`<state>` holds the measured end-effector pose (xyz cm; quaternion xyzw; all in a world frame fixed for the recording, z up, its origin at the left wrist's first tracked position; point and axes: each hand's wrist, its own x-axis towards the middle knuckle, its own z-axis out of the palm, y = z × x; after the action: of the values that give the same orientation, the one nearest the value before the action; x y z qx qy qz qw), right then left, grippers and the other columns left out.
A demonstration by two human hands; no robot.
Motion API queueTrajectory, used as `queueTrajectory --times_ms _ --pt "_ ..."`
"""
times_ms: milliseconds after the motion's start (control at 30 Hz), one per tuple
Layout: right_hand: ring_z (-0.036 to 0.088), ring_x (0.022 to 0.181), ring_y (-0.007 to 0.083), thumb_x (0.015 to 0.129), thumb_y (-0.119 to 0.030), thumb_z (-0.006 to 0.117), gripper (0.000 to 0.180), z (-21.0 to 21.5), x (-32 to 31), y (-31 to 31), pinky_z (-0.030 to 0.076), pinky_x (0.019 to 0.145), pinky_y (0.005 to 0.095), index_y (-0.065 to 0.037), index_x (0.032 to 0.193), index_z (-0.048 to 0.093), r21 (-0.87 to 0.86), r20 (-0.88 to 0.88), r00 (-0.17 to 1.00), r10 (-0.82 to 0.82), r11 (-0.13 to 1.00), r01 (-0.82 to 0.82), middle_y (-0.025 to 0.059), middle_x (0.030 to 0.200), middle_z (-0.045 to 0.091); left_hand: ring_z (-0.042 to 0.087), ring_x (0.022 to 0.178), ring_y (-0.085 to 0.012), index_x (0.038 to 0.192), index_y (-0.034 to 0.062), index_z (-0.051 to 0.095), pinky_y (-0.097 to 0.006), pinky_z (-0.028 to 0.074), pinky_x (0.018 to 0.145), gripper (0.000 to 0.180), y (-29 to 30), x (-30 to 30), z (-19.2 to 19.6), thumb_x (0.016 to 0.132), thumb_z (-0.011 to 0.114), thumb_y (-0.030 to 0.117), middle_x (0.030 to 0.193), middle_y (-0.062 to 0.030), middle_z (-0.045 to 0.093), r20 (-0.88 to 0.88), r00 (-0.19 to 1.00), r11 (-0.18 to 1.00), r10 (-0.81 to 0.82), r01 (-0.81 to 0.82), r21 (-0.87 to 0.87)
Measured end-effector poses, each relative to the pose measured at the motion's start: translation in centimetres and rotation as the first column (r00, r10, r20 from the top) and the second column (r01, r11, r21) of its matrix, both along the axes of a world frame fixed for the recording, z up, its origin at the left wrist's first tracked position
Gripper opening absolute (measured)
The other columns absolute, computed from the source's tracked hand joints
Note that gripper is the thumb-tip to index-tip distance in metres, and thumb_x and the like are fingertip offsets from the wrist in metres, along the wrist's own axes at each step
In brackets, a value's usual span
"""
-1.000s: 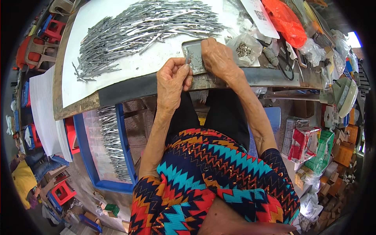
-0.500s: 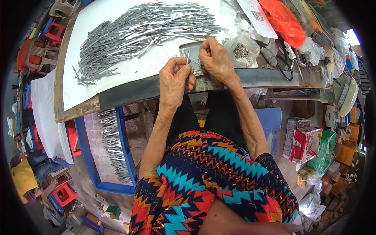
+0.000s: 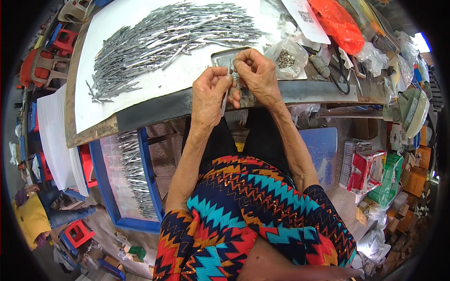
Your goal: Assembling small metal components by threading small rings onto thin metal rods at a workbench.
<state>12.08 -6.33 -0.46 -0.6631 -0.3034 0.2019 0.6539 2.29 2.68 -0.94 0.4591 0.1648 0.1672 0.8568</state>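
Over the table's near edge, my left hand [image 3: 206, 96] is closed on a thin metal strip [image 3: 224, 104], its tip upright between thumb and forefinger. Close by on the right, my right hand [image 3: 260, 77] has thumb and fingers pinched together near that tip. Whatever it holds is too small or hidden to make out. Partly behind both hands lies a shallow metal tray [image 3: 219, 58] with tiny pieces in it. A large heap of similar grey metal strips [image 3: 173, 35] covers the white sheet [image 3: 91, 110] beyond my left hand.
A see-through bag of small metal parts [image 3: 286, 61] sits right of my right hand. Beyond it are a red plastic bag [image 3: 337, 25] and a black cable [image 3: 344, 86]. Below the table at left, a blue crate [image 3: 124, 222] holds more strips. A person in yellow [image 3: 33, 218] is at far left.
My right hand has moved left, closer to my left hand and the strip's tip. More of the strip now shows below my left fingers. The person at far left has shifted.
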Motion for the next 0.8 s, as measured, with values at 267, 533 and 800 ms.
queueTrajectory --times_ms 267,533,800 --pt "0.040 0.054 0.0014 0.081 -0.005 0.054 0.005 0.6 -1.0 -0.1 0.034 0.046 0.0173 0.000 0.081 0.052 0.058 0.024 0.999 -0.033 0.998 0.031 -0.0036 0.064 0.048 0.056 0.051 -0.0137 0.094 -0.0040 0.048 -0.023 0.048 0.042 0.014 -0.1 0.1 -0.2 0.083 0.051 0.005 0.071 -0.0096 0.056 -0.002 1.000 1.000 -0.009 0.009 -0.005" --pt "0.046 0.051 0.0058 0.081 -0.002 0.052 0.003 -1.3 -0.5 0.1 0.039 0.046 0.0219 -0.001 0.082 0.049 0.036 0.321 0.944 -0.074 0.997 0.066 0.0004 0.064 0.049 0.056 0.051 -0.0136 0.094 -0.0051 0.048 -0.023 0.048 0.042 0.014 -0.2 0.1 -0.5 0.084 0.050 0.004 0.070 -0.0097 0.056 0.029 1.000 1.000 -0.008 0.008 -0.011" --pt "0.050 0.047 0.0134 0.078 0.000 0.052 0.004 -1.8 0.0 0.2 0.041 0.043 0.0269 -0.001 0.079 0.048 0.064 0.677 0.727 -0.118 0.993 0.102 0.0079 0.061 0.050 0.054 0.050 -0.0071 0.090 -0.0061 0.049 -0.017 0.044 0.039 0.009 -0.9 0.1 -0.3 0.085 0.047 0.001 0.071 -0.0062 0.053 0.013 0.997 0.929 0.082 -0.081 0.362"
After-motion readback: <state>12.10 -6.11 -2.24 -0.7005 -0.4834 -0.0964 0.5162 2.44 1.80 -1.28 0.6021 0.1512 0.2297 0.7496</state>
